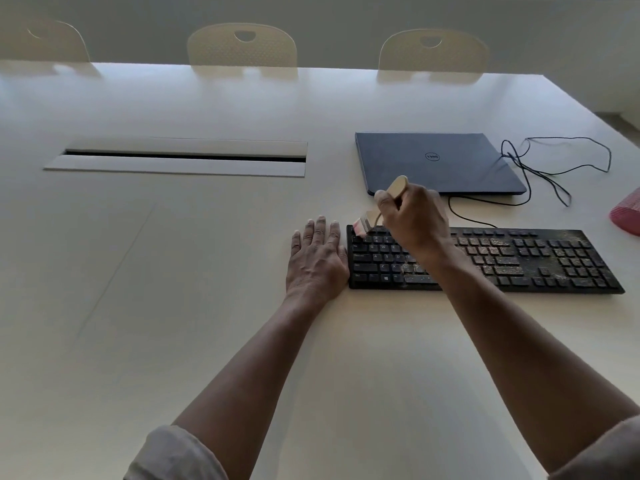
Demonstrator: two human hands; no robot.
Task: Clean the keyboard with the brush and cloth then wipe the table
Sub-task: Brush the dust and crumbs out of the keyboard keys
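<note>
A black keyboard (pixel 519 261) lies on the white table (pixel 207 271), its right half speckled with dust and crumbs. My right hand (pixel 412 220) grips a wooden-handled brush (pixel 367 221), whose bristles touch the keyboard's top left corner. My left hand (pixel 317 258) rests flat on the table, fingers apart, its edge against the keyboard's left end. A pink cloth (pixel 627 216) shows partly at the right edge of the view.
A closed dark laptop (pixel 436 162) lies behind the keyboard, and a thin black cable (pixel 554 168) loops to its right. A cable slot (pixel 183 157) is set into the table's middle. Three chairs (pixel 242 46) stand along the far side.
</note>
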